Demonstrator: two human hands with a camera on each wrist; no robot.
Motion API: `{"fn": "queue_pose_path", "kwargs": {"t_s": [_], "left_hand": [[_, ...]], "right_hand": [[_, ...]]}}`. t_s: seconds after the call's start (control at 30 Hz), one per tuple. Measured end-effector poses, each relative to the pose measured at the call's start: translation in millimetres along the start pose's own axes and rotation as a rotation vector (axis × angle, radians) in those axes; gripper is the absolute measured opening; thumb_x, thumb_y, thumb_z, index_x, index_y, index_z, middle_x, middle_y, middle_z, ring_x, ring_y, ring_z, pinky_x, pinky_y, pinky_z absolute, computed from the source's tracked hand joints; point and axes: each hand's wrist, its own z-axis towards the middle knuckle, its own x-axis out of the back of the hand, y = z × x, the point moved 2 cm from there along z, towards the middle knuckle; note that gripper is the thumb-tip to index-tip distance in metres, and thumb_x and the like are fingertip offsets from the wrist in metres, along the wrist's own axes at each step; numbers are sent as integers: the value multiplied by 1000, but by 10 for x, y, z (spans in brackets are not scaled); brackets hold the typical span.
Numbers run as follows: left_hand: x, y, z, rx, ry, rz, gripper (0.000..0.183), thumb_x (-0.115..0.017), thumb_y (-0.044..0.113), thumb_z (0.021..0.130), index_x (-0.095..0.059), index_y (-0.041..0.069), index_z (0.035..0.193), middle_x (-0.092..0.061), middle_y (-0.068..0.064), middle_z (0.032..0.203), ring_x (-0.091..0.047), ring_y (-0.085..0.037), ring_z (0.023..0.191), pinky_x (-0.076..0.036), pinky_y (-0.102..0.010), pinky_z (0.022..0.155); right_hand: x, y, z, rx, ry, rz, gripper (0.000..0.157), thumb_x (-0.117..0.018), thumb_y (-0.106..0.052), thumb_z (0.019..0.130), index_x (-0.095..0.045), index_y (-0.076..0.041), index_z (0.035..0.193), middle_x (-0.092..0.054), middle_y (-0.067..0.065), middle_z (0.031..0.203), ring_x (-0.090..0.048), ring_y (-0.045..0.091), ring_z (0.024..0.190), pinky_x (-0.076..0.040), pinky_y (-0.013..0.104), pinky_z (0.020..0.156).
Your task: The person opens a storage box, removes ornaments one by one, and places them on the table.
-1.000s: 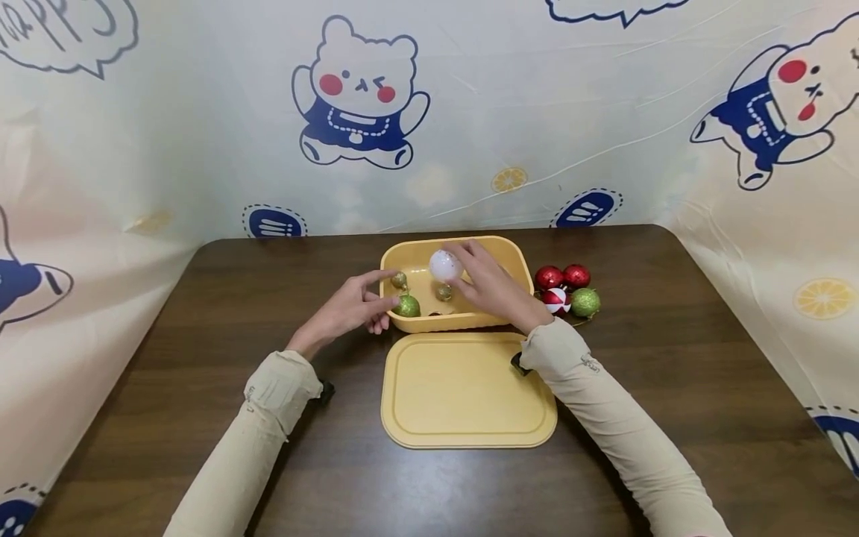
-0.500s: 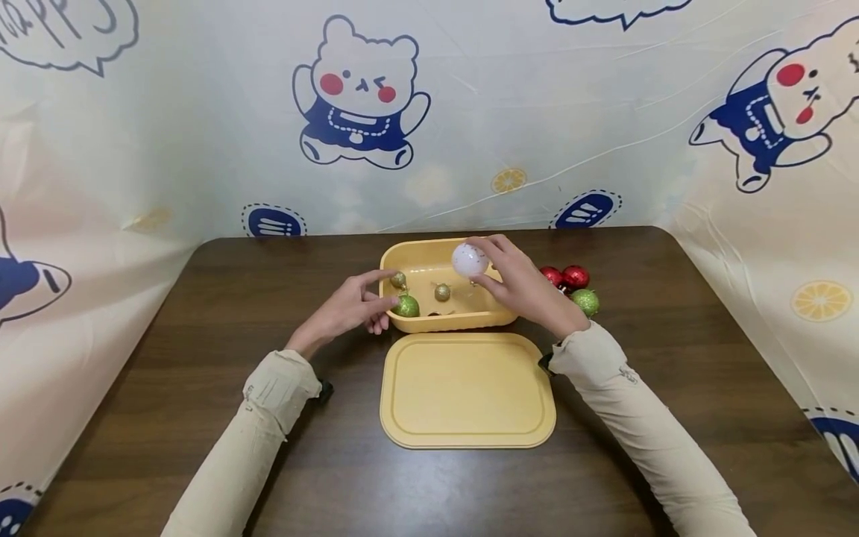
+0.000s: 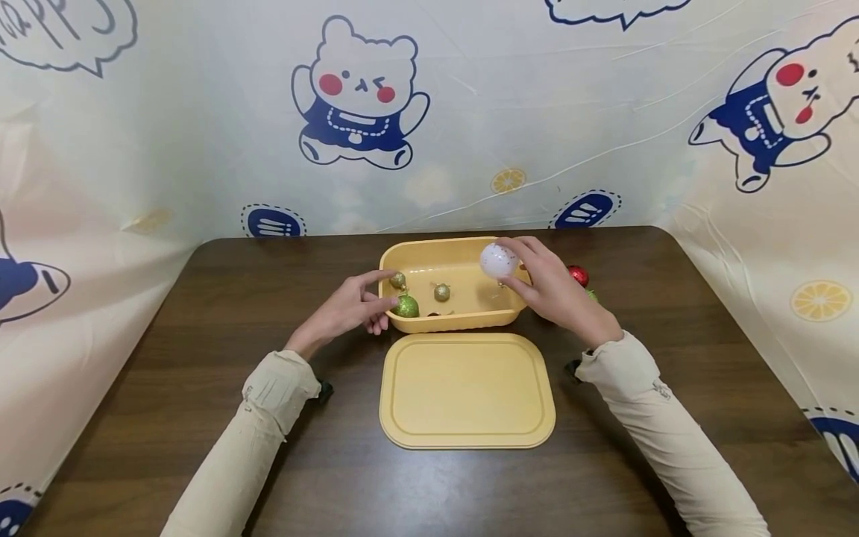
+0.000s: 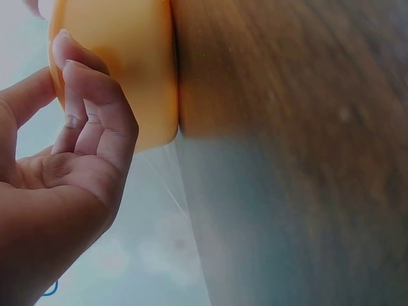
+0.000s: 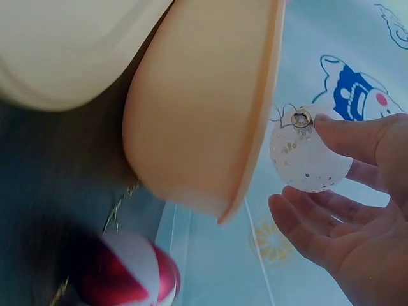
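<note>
My right hand [image 3: 558,289] holds a white Christmas ball [image 3: 499,261] with gold flecks between thumb and fingers, over the right end of a yellow plastic box [image 3: 463,321]. In the right wrist view the ball's gold cap [image 5: 301,118] and hanging wire show, just above the box rim. My left hand [image 3: 345,304] grips the box's left end, with thumb and index finger over the rim and the other fingers curled outside the wall. Inside the box lie a glittery green ball [image 3: 406,306] by my left fingertips, and small gold balls [image 3: 441,292].
In front of the box, a flat yellow lid [image 3: 467,390] lies on the dark wood table [image 3: 268,268]. Right of the box sit a red ball [image 3: 579,277] and a red-and-white ball [image 5: 121,271], partly hidden by my right hand in the head view. A printed cloth hangs behind.
My right hand has carried the white Christmas ball rightward, from over the box's middle to its right end, covering more of the ornaments beside it. The left hand has stayed put.
</note>
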Motion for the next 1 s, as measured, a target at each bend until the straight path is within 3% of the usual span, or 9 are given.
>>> {"fn": "queue_pose_path", "kwargs": {"t_s": [0.17,0.37,0.7,1.0], "left_hand": [[-2,0,-1,6,-2,-15,64,-66,23,98,-36,12,154,-67,-17,71,-63,-22,56,-56,-36,56],[-2,2,-5,13,-4,-16,64,-66,23,98,-36,12,154,-67,-17,71,-63,-22,56,-56,-35,55],[-1,4,4,9,-3,-15,64,-66,23,98,-36,12,154,-67,-16,70,-63,-22,56,-56,-35,55],[-4,-5,7,11,-1,-3,64,-66,23,98,-36,12,154,-67,-16,71,-64,-22,57,-56,-34,55]], "right_hand": [[109,63,-96,-26,24,8,54,-75,-12,90,-52,-3,139,-54,18,132,-55,28,106,-54,45,89],[231,123,-187,-72,45,7,55,-78,-11,87,-55,-3,136,-55,17,132,-54,30,117,-50,50,98],[443,235,-347,-154,71,-49,61,-82,-6,82,-54,-2,136,-55,20,132,-56,33,114,-53,53,92],[668,399,-506,-197,114,-105,59,-81,-7,83,-54,-1,136,-59,20,128,-63,31,101,-56,50,85]]}}
